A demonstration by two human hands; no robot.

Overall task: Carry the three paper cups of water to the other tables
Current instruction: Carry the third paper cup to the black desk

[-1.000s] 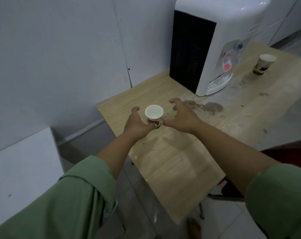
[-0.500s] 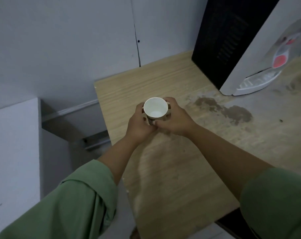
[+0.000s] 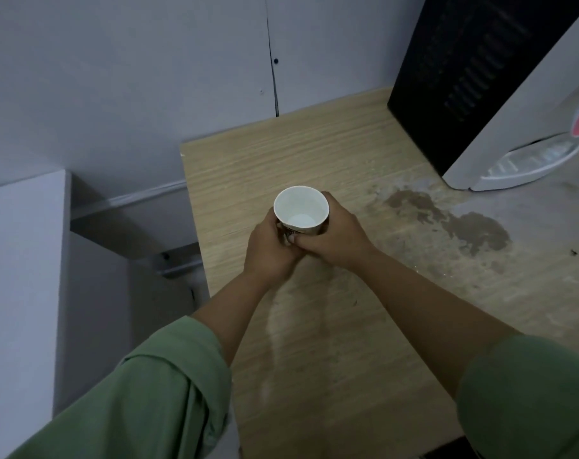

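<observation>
- Pale grey wall panels (image 3: 132, 77) close off the far side of the scene, with a dark vertical seam running down to the back edge of a wooden bench (image 3: 314, 342).
- That bench has a light wood-grain top, and a dark wet-looking stain (image 3: 460, 223) spreads across it to the right of the hands.
- At the upper right a white water dispenser (image 3: 520, 104) with a black vented side panel stands on the bench, its drip tray facing right.
- One paper cup (image 3: 301, 207), white inside with a dark printed band low on its wall, is upright near the bench's left part, some water showing at its bottom.
- Left hand (image 3: 271, 250) wraps the cup's left side, fingers curled against the wall.
- Right hand (image 3: 334, 233) wraps the cup's right side; the two hands touch below the cup, both grasping it.
- Whether the cup's base rests on the bench or is just lifted cannot be told.
- Green sleeves (image 3: 155, 392) are pushed up on both forearms.
- A white cabinet-like surface (image 3: 19, 276) sits to the left, apart from the bench.
</observation>
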